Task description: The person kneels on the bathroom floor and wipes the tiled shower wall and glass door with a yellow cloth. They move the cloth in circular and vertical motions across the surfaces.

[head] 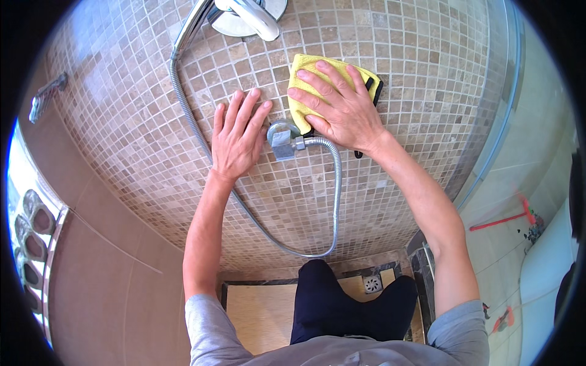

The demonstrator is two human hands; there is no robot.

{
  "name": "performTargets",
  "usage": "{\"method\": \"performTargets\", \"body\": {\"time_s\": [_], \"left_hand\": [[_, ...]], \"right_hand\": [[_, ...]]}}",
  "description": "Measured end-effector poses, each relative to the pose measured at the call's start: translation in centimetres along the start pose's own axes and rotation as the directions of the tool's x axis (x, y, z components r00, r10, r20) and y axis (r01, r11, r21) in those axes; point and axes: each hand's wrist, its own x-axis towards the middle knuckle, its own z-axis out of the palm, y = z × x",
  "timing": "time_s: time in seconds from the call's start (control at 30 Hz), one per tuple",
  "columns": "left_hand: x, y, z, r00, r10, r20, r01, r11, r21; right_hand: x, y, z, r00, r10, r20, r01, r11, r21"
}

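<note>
My right hand (343, 110) presses a yellow microfiber cloth (298, 111) with black edging against the brown mosaic tile wall (284, 196). Its fingers are spread over the cloth, which is partly hidden beneath them. To the left, my left hand (236, 142) rests on the tiles with fingers slightly apart and nothing in it. Between the two hands sits a chrome wall outlet (284, 145), close to the cloth's lower corner. A flexible metal shower hose (338, 192) runs from it, loops down and rises behind my left forearm.
Above, a chrome mixer lever (254, 20) and a hose end fitting (192, 27) project from the wall. Another metal fixture (48, 96) is at left. A glass panel (496, 132) stands at right. Below are a floor drain (372, 284) and a beige floor (256, 315).
</note>
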Motion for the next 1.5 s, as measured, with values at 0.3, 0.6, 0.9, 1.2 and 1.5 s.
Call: {"method": "performTargets", "body": {"time_s": [0.3, 0.6, 0.9, 1.2, 1.5], "left_hand": [[3.6, -1.6, -1.1, 0.988, 0.136, 0.079, -0.136, 0.991, 0.0], [8.7, -0.4, -0.8, 0.972, 0.227, 0.064, -0.224, 0.973, -0.047], [10.4, -0.1, -0.3, 0.955, 0.295, 0.042, -0.294, 0.955, -0.03], [11.7, 0.4, -0.6, 0.927, 0.369, 0.071, -0.366, 0.929, -0.044], [14.2, 2.8, 0.3, 0.866, 0.487, 0.113, -0.483, 0.873, -0.066]], "right_hand": [[-1.3, 0.7, -0.1, 1.0, -0.026, 0.011, 0.026, 1.0, 0.015], [-3.6, -1.6, 0.7, 0.97, 0.221, -0.098, -0.229, 0.97, -0.081], [-8.8, -4.5, 1.8, 0.942, 0.334, -0.039, -0.336, 0.938, -0.086], [-9.6, -4.2, 2.2, 0.947, 0.301, -0.116, -0.31, 0.948, -0.068], [-10.3, -4.1, 1.9, 0.929, 0.361, -0.084, -0.365, 0.93, -0.036]]}}
